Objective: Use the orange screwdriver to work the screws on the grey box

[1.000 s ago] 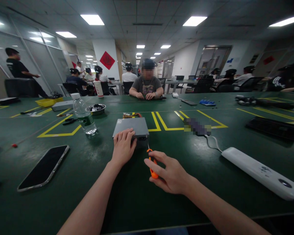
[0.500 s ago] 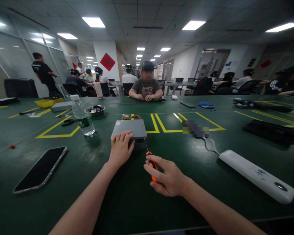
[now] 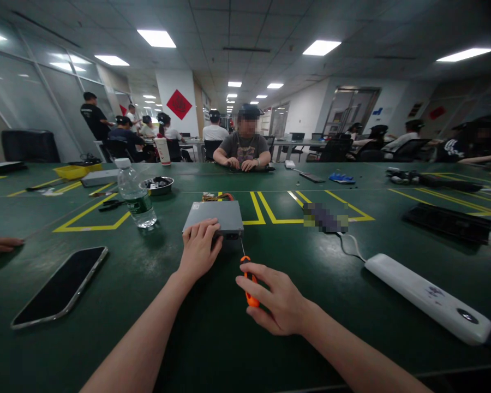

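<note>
A grey metal power supply (image 3: pixel 225 213) lies on the green table in front of me, with coloured wires (image 3: pixel 219 197) at its far side. My left hand (image 3: pixel 200 245) steadies it, fingers over the top and thumb along the near face. In my right hand (image 3: pixel 276 297) is a screwdriver (image 3: pixel 250 284) with an orange and black handle, held between thumb and fingers. Its thin shaft points up to the near right corner of the power supply. Whether the tip sits in a screw is too small to tell.
A phone (image 3: pixel 61 286) and a water bottle (image 3: pixel 136 196) stand left, with a metal bowl (image 3: pixel 159 185) behind. Another person's hand (image 3: pixel 2 245) rests at the left edge. Right lies a white power strip (image 3: pixel 427 297). A person (image 3: pixel 245 142) sits opposite.
The screwdriver handle has shifted slightly left and now stands a little more upright. Another person's hand has come in at the left edge. The standing person at back left has moved right.
</note>
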Available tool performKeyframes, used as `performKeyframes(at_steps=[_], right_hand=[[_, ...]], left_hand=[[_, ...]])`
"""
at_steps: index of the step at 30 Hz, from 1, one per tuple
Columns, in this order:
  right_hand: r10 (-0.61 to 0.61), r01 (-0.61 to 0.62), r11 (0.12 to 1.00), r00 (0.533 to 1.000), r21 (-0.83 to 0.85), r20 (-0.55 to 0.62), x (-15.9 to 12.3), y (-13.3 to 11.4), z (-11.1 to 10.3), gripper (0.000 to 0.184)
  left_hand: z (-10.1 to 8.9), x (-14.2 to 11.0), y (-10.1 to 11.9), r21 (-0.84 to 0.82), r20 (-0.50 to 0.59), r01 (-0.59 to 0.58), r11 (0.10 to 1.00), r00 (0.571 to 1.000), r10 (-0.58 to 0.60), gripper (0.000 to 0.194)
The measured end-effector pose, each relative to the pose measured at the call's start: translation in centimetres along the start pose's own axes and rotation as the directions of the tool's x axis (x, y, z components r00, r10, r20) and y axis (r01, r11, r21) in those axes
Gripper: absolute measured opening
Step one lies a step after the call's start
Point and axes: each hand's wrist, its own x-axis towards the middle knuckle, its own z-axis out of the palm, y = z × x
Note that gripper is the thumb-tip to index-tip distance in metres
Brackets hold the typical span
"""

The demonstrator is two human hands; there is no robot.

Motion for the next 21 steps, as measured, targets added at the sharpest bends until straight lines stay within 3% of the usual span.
performKeyframes(at_steps=[6,10,15,21], right_hand=[[0.041,-0.039,0.999,0.991,0.017,-0.127,-0.17,0.17,0.66,0.032],[0.054,-0.048,0.998,0.991,0.046,-0.123,-0.19,0.21,0.63,0.039],[-0.026,0.025,0.999,0.999,-0.033,-0.034,0.22,-0.16,0.32,0.030],[0.047,-0.043,0.998,0.990,0.035,-0.134,-0.12,0.14,1.01,0.042]], left_hand=[[0.07,0.03,0.03,-0.009,0.007,0.014,1.000,1.000,-0.014,0.024],[0.00,0.07,0.08,-0.004,0.002,0.013,1.000,1.000,-0.013,0.022],[0.07,0.09,0.02,-0.007,-0.007,0.007,1.000,1.000,-0.007,0.022],[0.04,0.07,-0.02,-0.011,0.004,0.008,1.000,1.000,-0.008,0.023]])
